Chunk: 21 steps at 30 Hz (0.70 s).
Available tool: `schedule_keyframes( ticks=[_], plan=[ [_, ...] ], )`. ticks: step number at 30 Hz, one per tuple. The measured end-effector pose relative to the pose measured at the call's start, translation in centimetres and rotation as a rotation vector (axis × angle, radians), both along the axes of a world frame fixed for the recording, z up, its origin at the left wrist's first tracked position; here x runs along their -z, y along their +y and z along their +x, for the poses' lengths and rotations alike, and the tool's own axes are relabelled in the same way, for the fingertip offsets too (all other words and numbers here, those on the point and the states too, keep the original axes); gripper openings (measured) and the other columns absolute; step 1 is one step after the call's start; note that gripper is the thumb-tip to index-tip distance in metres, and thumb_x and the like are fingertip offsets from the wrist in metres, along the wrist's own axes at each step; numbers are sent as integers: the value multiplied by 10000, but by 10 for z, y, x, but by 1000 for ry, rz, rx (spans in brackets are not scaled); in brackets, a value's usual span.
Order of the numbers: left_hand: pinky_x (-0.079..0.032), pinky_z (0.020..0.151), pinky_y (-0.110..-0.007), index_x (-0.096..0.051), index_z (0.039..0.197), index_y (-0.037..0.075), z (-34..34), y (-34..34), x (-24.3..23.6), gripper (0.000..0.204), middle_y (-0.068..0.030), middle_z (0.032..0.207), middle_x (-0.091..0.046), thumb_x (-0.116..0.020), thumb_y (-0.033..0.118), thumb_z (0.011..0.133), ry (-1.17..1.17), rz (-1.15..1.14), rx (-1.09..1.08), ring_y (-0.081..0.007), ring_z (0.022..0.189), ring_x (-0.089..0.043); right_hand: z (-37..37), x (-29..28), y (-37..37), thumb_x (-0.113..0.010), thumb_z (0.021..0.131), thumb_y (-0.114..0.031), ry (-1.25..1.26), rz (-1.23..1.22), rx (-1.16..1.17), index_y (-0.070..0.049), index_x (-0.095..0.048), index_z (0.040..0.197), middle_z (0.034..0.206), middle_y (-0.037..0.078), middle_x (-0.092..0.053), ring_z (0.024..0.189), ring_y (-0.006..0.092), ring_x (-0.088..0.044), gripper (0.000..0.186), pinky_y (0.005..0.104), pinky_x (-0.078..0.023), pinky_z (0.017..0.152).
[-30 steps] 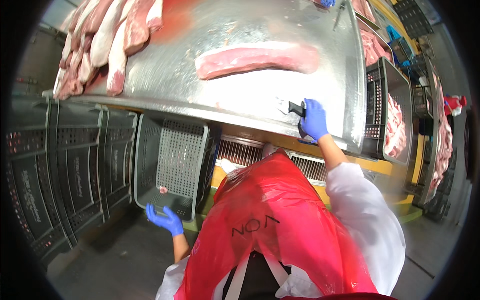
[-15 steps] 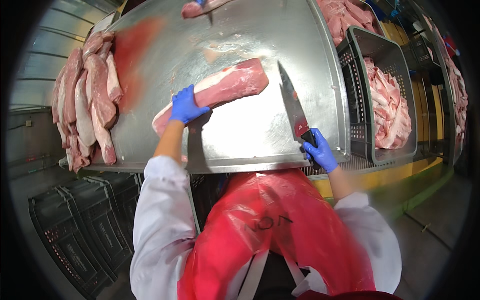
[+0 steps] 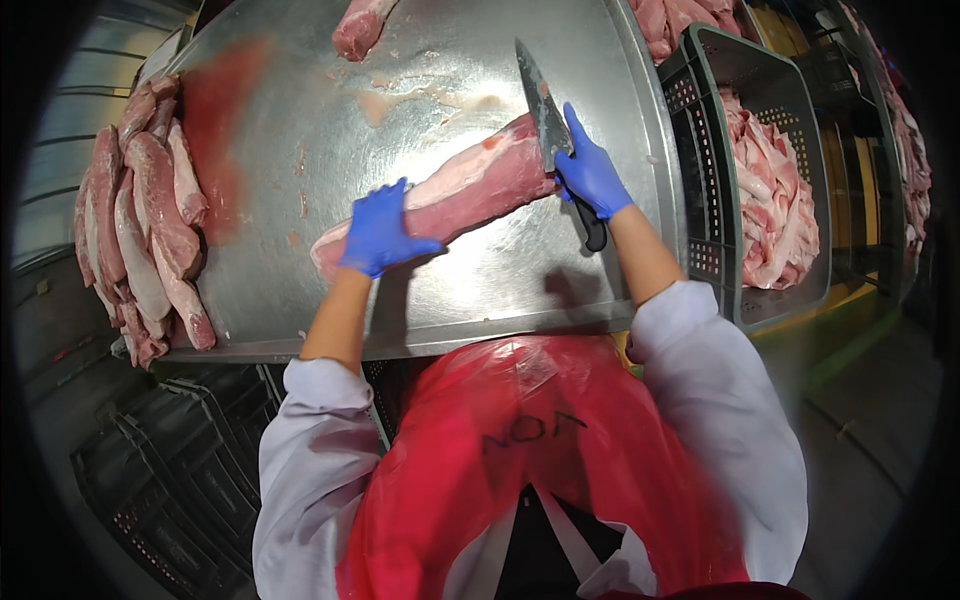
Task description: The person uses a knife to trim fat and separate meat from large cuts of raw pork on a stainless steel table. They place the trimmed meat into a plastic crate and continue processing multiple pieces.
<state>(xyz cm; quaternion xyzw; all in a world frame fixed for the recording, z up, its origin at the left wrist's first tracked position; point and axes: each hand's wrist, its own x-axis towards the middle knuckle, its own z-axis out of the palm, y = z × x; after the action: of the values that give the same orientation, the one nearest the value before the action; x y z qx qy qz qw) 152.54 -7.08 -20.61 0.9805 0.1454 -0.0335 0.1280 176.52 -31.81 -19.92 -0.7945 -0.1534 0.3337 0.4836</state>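
Note:
A long pork loin point(image 3: 480, 195) with a pale fat strip lies slantwise on the metal table point(image 3: 480, 285). Across its left end lies my blue-gloved left hand point(image 3: 383, 232), fingers over the meat's far side and thumb spread to the right, holding it. My right hand point(image 3: 595, 178), gloved too, is closed round the black handle of a large knife point(image 3: 543, 105), one finger stretched out. The stained blade points up and away, its lower part beside the loin's right end. Part of the handle is hidden by the hand.
Several meat strips point(image 3: 150, 210) are heaped at the table's left edge. Another loin point(image 3: 360, 30) lies at the far side. To the right stands a dark perforated crate point(image 3: 730, 305) holding pale trimmings point(image 3: 770, 200). Black crates point(image 3: 170, 470) stand below the table at left.
My right hand has brought the knife leftward and away from me, up to the loin's right end. My left hand still lies on the loin's left end. At the far side, a blue glove has left the other loin.

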Motion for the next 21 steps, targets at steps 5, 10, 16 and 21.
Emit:
schedule_keyframes(
  ticks=[5, 10, 16, 21],
  plan=[
    [-475, 904, -499, -566, 1283, 11, -33, 46, 8, 952, -201, 1123, -639, -866, 571, 573, -18, -86, 5, -399, 1017, -620, -14, -19, 33, -476, 910, -109, 45, -206, -187, -236, -187, 1627, 860, 181, -691, 659, 189, -681, 784, 344, -553, 632],
    [-449, 868, -470, -594, 1189, 9, -44, 52, 19, 867, -175, 1070, -629, -847, 560, 569, -72, -100, -32, -360, 969, -603, -71, -46, -2, -498, 932, -97, 202, -261, -206, -254, -238, 1620, 811, 137, -657, 583, 165, -603, 752, 335, -538, 605],
    [-443, 848, -461, -596, 1164, 14, -47, 54, 27, 813, -166, 1036, -622, -830, 548, 598, -117, -126, 10, -356, 953, -595, -77, -22, 25, -487, 932, -56, 253, -152, -64, -208, -244, 1620, 773, 102, -635, 537, 141, -561, 745, 305, -510, 555],
    [-439, 833, -468, -594, 1140, 13, -51, 58, 23, 781, -163, 1030, -619, -823, 545, 616, -82, -81, -1, -355, 959, -591, -93, -32, 18, -515, 929, -68, 334, -142, -103, -218, -255, 1618, 726, 76, -606, 552, 126, -555, 752, 300, -500, 545]
  ],
)
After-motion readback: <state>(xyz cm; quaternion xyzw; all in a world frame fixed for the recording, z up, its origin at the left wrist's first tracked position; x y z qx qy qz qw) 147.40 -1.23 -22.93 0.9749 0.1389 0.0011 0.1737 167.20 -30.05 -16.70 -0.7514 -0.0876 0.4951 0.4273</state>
